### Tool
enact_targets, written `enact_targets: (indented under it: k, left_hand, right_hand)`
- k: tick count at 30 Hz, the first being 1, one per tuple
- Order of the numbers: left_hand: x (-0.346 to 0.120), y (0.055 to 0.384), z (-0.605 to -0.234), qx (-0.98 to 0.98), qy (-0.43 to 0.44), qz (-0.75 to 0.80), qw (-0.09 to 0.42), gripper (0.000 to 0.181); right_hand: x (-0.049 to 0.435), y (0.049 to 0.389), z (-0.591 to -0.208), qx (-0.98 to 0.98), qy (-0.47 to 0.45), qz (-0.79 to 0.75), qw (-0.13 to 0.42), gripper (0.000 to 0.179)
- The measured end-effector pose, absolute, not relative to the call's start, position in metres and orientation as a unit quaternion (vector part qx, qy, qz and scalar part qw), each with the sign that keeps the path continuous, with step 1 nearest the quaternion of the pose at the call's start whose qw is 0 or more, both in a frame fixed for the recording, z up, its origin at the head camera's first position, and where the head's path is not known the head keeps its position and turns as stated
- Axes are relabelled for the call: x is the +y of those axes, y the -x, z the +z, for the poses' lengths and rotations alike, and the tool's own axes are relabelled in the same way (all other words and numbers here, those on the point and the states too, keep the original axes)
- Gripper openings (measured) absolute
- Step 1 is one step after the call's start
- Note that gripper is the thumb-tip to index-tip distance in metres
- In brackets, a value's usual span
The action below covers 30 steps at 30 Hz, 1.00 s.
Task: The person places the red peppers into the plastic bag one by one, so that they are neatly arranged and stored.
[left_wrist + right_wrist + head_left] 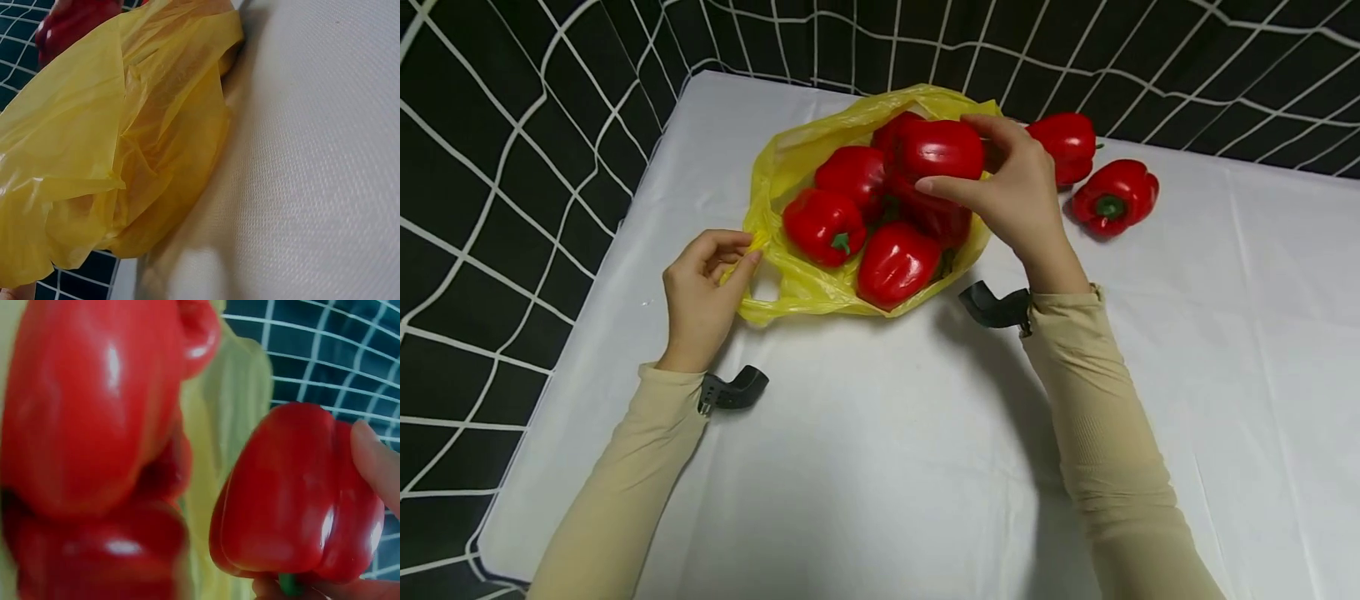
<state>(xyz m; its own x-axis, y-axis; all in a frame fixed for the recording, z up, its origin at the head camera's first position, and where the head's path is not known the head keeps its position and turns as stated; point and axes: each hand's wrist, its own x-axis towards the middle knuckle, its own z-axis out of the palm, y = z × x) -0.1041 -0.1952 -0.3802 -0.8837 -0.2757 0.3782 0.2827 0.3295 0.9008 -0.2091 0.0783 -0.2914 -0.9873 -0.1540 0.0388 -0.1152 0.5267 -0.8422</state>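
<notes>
My right hand point(1018, 187) grips a red bell pepper point(942, 150) above the right side of a yellow plastic bag point(812, 292). In the right wrist view the held pepper point(287, 494) shows its green stem, with thumb and fingers on either side. Several red bell peppers point(825, 227) lie inside the open bag, partly overlapped by the held one. At the bag's left edge, my left hand point(703, 279) pinches the plastic near a handle loop. The bag's creased side point(162, 125) fills much of the left wrist view, hiding most of that hand.
Two more red peppers, one near the back edge point(1066, 146) and one in front of it point(1116, 198), lie right of the bag on the white-covered table point(880, 450). White netting point(512, 167) over a dark backing borders the table's left and back.
</notes>
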Motion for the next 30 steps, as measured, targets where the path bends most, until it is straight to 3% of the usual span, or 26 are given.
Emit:
enact_targets:
  k: [15,27,30]
  left_hand:
    - [-0.194,0.105,-0.381,-0.783,0.006,-0.574,0.24,0.016]
    - [-0.197,0.105,-0.381,-0.786,0.009,-0.567,0.247,0.017]
    - [-0.196,0.105,-0.38,-0.786,0.008,-0.567,0.247,0.017]
  right_hand:
    - [0.047,0.256,-0.298,0.916,0.073,-0.391,-0.044,0.084]
    - [0.038,0.272,-0.305,0.934,0.106,-0.34,-0.028,0.084]
    - [0.039,0.272,-0.303,0.933,0.117,-0.339,-0.001,0.086]
